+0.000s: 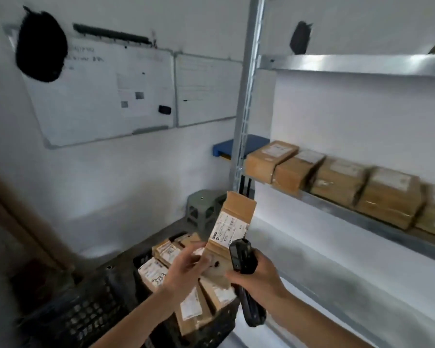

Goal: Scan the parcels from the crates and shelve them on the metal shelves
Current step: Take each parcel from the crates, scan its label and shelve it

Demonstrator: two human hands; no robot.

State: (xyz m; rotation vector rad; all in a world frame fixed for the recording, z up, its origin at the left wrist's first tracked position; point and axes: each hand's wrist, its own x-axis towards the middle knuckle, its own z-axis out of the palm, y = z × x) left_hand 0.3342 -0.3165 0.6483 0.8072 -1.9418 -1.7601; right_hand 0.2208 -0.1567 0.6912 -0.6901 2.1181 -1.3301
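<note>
Centrally, at 6 o'clock: left hand (186, 266), fingers curled round the lower end of a long cardboard parcel (232, 223), which stands tilted with its top toward 1 o'clock and its white label facing the camera

Right hand (258, 275), just at 3 o'clock of the left: clenched round the grip of a black scanner (241, 257); the scanner's head sits beside the parcel's lower right edge, and whether the two touch cannot be told

Black crate (91, 310), 7 o'clock: lattice walls, filled with more labelled boxes (161, 259) packed close; its near right corner lies under the hands

Metal shelf (362, 209), 3 o'clock: a row of brown boxes (337, 182) set side by side, touching, some fronts overhanging the shelf's front lip. Above the row there is open room up to the upper shelf (362, 64) at 1 o'clock. Below it a lower, bare shelf surface (337, 272) runs toward 4 o'clock

Upright post (249, 96), 12 o'clock: slotted, at the left edge of the rack; the held parcel's top edge sits just left of its foot

Grey stool (201, 209), behind the parcel, against the wall

Two whiteboards (106, 91), 10 to 11 o'clock, edge to edge on the wall; writing blurred

Blue block (236, 146) behind the post, at the level of the stocked shelf
</note>
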